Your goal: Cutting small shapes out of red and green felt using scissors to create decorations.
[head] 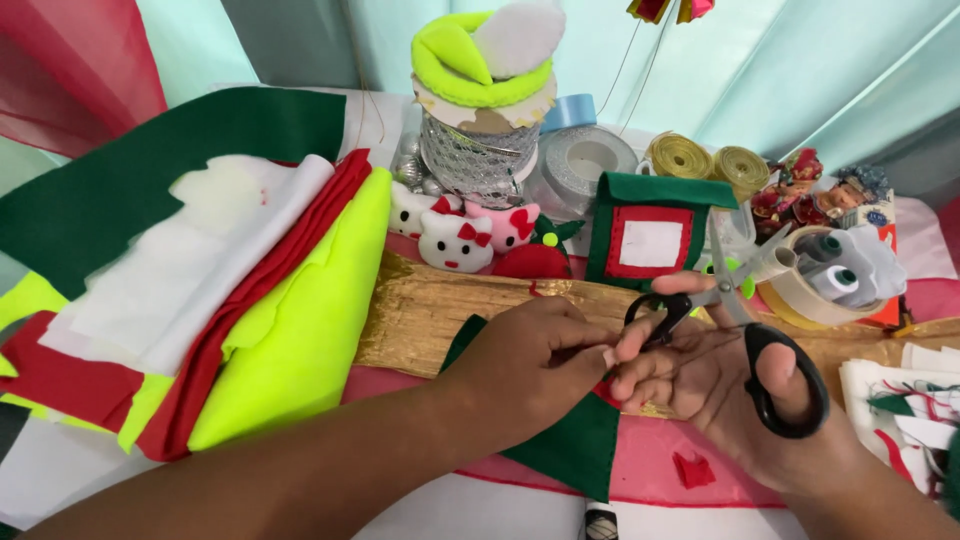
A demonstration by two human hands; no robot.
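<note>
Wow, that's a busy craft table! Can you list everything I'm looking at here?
Felt sheets: a stack, dark green, white, red and neon yellow, left side.
Gold fabric: one strip, across the middle.
Dark green felt piece: one, under the hands.
Scissors: one pair, black handles, in the right hand.
Cat-face toys: about three, white and pink with red bows, behind the gold strip.
Silver mesh roll: one, centre back, with neon green and white shapes on top.
Ribbon rolls: two gold, one silver, back right.
Felt house: one, green with red and white window.
Tape roll: one, clear, right.
Red scrap: one, near the right wrist.
Left hand: pinching something small.
Right hand: holding the scissors.
</note>
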